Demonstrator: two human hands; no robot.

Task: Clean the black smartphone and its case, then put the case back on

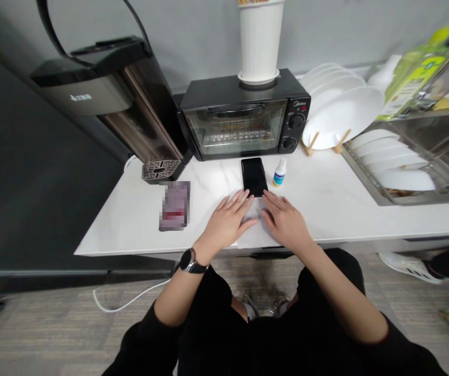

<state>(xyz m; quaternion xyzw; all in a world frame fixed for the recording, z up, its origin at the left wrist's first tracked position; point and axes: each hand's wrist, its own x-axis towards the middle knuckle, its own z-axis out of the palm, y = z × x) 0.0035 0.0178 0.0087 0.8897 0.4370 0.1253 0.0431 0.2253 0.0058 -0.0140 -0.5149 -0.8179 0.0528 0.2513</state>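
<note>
Black phone (254, 175) lies flat on the white tabletop (342, 209), just past the fingertips of both hands. Its near edge is right at the fingertips, but I cannot tell if they touch it. The left hand (230, 219) is palm down and holds nothing, with its fingers a little spread and its thumb out toward the right hand (286, 218). That hand is palm down too, holding nothing, with its fingers close together and its thumb out. A strip of tabletop shows between the two thumbs.

Just past the right hand, beside the phone, a small bottle (279, 173) stands up. Farther past both hands, the black oven (243, 120) stands close behind the phone, so the gap there is small. Left of the left hand, a blurry purple thing (175, 206) lies well apart, with white top between. Right of the right hand, a wide stretch of tabletop runs toward the sink (381, 196). The front edge of the tabletop is near both wrists.
</note>
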